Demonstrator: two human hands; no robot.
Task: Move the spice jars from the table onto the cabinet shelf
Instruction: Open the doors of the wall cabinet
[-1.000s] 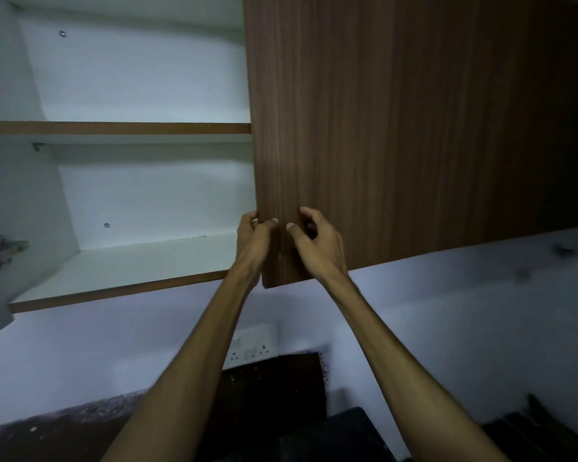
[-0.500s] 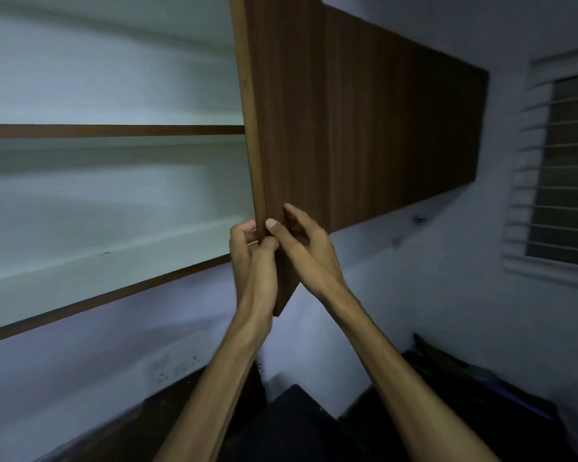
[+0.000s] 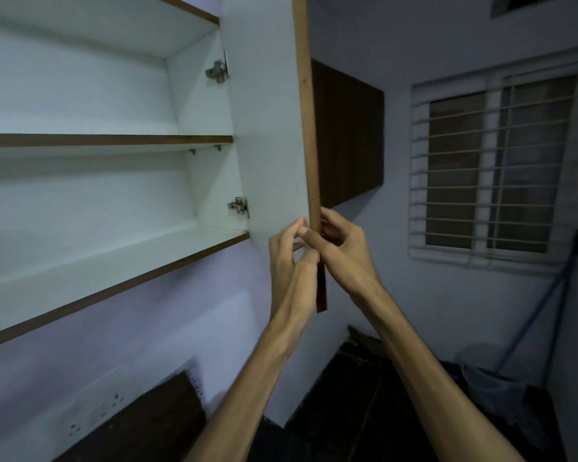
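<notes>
The cabinet door (image 3: 267, 128) is standing out edge-on between the cabinet shelf (image 3: 114, 261) at nine o'clock and the window (image 3: 494, 168) at three o'clock, bucket (image 3: 491, 385) sitting below it.

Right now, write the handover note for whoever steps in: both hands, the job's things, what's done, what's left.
Left hand: grips the lower edge of the cabinet door from its white inner side.
Right hand: grips the same edge from the outer side.
Door is swung wide open; the lower shelf and the middle shelf show no jars.
Spice jars and table: not in view.
Done: cabinet opened.
Left: release the door, fetch every jar, set them on the shelf.
</notes>
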